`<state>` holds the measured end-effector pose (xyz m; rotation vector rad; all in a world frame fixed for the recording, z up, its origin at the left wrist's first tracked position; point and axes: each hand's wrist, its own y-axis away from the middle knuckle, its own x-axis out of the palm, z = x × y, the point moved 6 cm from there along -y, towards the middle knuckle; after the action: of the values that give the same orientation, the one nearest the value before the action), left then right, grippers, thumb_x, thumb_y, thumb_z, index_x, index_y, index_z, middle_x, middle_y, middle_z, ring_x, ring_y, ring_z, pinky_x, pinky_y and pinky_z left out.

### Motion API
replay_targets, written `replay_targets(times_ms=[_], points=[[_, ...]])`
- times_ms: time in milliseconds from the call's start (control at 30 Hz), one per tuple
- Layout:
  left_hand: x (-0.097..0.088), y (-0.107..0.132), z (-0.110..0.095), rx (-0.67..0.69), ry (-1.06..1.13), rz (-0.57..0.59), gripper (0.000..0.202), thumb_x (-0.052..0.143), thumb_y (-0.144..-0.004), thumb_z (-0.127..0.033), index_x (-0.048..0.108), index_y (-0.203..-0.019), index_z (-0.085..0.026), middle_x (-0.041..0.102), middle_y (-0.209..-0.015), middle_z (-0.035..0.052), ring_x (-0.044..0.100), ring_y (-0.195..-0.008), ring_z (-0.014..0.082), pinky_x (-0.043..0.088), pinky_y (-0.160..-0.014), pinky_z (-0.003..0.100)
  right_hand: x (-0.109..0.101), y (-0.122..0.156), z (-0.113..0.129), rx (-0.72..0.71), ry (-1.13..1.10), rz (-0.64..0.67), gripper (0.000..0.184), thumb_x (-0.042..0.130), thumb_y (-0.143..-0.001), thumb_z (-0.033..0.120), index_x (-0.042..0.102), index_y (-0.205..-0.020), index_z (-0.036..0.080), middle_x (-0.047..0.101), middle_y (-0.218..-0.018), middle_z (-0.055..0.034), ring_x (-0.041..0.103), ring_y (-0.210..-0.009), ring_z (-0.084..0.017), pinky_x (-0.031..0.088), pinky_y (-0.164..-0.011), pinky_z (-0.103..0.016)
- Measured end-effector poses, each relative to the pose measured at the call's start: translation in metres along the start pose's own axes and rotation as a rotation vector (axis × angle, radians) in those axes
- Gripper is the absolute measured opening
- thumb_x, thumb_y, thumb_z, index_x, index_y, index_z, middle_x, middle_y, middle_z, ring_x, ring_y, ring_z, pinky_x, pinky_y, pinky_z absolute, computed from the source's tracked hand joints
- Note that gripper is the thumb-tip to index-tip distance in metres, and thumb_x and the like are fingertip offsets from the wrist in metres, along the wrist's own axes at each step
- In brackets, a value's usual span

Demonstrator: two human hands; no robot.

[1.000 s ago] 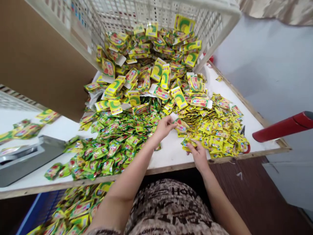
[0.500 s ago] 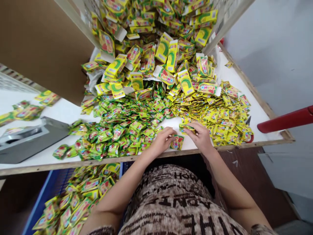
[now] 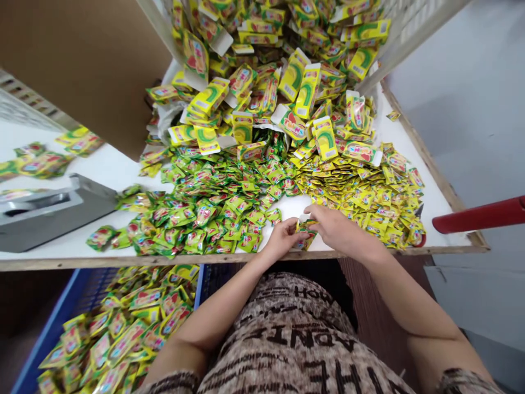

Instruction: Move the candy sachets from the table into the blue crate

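Note:
Close to the front edge of the table, my left hand (image 3: 282, 239) grips a small yellow-green printed box (image 3: 305, 225) with a white flap standing up at its top. My right hand (image 3: 335, 227) closes over the box from the other side, thumb and fingers at its upper end. Both hands partly cover the box, and its contents are hidden. To the left of my hands lies a heap of green sachets (image 3: 200, 210). Beyond my right hand spreads a heap of flat yellow sachets (image 3: 379, 205).
Printed boxes (image 3: 209, 98) spill from a white crate (image 3: 414, 41) at the back. A grey tape dispenser (image 3: 61, 213) and a brown cardboard panel (image 3: 77, 71) stand left. A blue crate (image 3: 49, 334) of filled packs sits below the table. A red pole (image 3: 478, 213) is right.
My right hand has moved left and turned inward, and the hands have come together on the box. The single pack lying between them is now covered. The view has shifted slightly.

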<state>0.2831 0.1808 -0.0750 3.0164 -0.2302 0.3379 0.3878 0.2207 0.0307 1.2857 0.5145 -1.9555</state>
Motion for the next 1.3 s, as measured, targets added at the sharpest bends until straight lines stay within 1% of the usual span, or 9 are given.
replay_targets(times_ms=[167, 300, 433, 567, 767, 900, 967, 1100, 1300], points=[[-0.001, 0.003, -0.001, -0.063, 0.098, -0.026, 0.045, 0.081, -0.066, -0.044, 0.066, -0.095, -0.013, 0.067, -0.085, 0.0027, 0.061, -0.080, 0.0160, 0.049, -0.076, 0.027, 0.010, -0.001, -0.006, -0.103, -0.036, -0.128, 0.012, 0.063, -0.088, 0.022, 0.072, -0.080, 0.020, 0.063, -0.103, -0.0106, 0.054, -0.098, -0.024, 0.045, -0.086, -0.039], [-0.004, 0.006, -0.002, -0.049, 0.080, -0.033, 0.045, 0.079, -0.067, -0.048, 0.067, -0.094, -0.014, 0.069, -0.088, 0.0035, 0.062, -0.084, 0.0172, 0.050, -0.080, 0.028, 0.021, 0.017, -0.017, -0.067, -0.259, -0.242, 0.015, 0.060, -0.090, 0.027, 0.075, -0.094, 0.026, 0.062, -0.115, -0.0087, 0.053, -0.110, -0.025, 0.046, -0.094, -0.046], [-0.005, 0.012, 0.002, -0.112, 0.163, -0.036, 0.039, 0.061, -0.085, -0.051, 0.071, -0.094, -0.014, 0.070, -0.091, 0.0049, 0.063, -0.088, 0.0178, 0.049, -0.085, 0.028, 0.038, 0.038, -0.048, 0.360, -0.768, -0.474, 0.025, 0.063, -0.086, 0.042, 0.071, -0.095, 0.020, 0.066, -0.080, -0.0051, 0.061, -0.068, -0.016, 0.051, -0.056, -0.028], [-0.012, 0.015, -0.002, -0.178, 0.134, -0.085, 0.028, 0.072, -0.078, -0.037, 0.074, -0.094, -0.014, 0.072, -0.088, 0.0044, 0.063, -0.080, 0.0151, 0.049, -0.079, 0.025, 0.070, 0.036, -0.042, 0.448, -1.175, -0.300, 0.032, 0.064, -0.082, 0.048, 0.065, -0.089, 0.018, 0.054, -0.051, 0.0043, 0.047, -0.041, -0.009, 0.040, -0.039, -0.021], [-0.016, 0.012, -0.015, -0.172, 0.173, -0.123, 0.033, 0.081, -0.066, -0.027, 0.073, -0.096, -0.014, 0.073, -0.089, 0.0059, 0.065, -0.078, 0.0142, 0.049, -0.075, 0.024, 0.064, 0.035, -0.037, 0.377, -1.173, -0.327, 0.029, 0.071, -0.076, 0.045, 0.068, -0.083, 0.017, 0.058, -0.060, 0.0028, 0.055, -0.043, -0.011, 0.049, -0.042, -0.024], [-0.013, 0.012, -0.007, -0.154, 0.200, -0.174, 0.031, 0.084, -0.064, -0.028, 0.075, -0.090, -0.014, 0.074, -0.084, 0.0058, 0.065, -0.075, 0.0145, 0.052, -0.076, 0.026, 0.069, 0.033, -0.044, 0.398, -1.205, -0.234, 0.026, 0.074, -0.074, 0.039, 0.069, -0.085, 0.016, 0.054, -0.054, 0.0048, 0.046, -0.039, -0.008, 0.039, -0.036, -0.020], [-0.015, 0.010, -0.006, -0.079, 0.156, -0.249, 0.029, 0.083, -0.065, -0.030, 0.076, -0.089, -0.015, 0.074, -0.085, 0.0057, 0.066, -0.076, 0.0157, 0.053, -0.078, 0.028, 0.064, 0.029, -0.048, 0.360, -1.099, -0.279, 0.026, 0.072, -0.075, 0.037, 0.072, -0.092, 0.017, 0.056, -0.055, 0.0045, 0.045, -0.039, -0.007, 0.036, -0.036, -0.019], [-0.021, 0.009, -0.005, 0.025, 0.008, -0.371, 0.029, 0.076, -0.074, -0.037, 0.077, -0.095, -0.018, 0.075, -0.096, 0.0074, 0.068, -0.089, 0.0203, 0.054, -0.088, 0.035, 0.052, 0.020, -0.051, 0.309, -0.954, -0.419, 0.026, 0.067, -0.081, 0.041, 0.077, -0.092, 0.019, 0.065, -0.066, -0.0009, 0.053, -0.045, -0.009, 0.047, -0.047, -0.024], [-0.019, 0.004, -0.009, 0.031, -0.030, -0.322, 0.035, 0.073, -0.077, -0.037, 0.073, -0.106, -0.018, 0.073, -0.100, 0.0072, 0.067, -0.089, 0.0174, 0.054, -0.084, 0.030, 0.060, 0.013, -0.054, 0.386, -1.101, -0.419, 0.032, 0.080, -0.065, 0.043, 0.076, -0.083, 0.018, 0.068, -0.070, -0.0023, 0.059, -0.053, -0.013, 0.054, -0.049, -0.026]])
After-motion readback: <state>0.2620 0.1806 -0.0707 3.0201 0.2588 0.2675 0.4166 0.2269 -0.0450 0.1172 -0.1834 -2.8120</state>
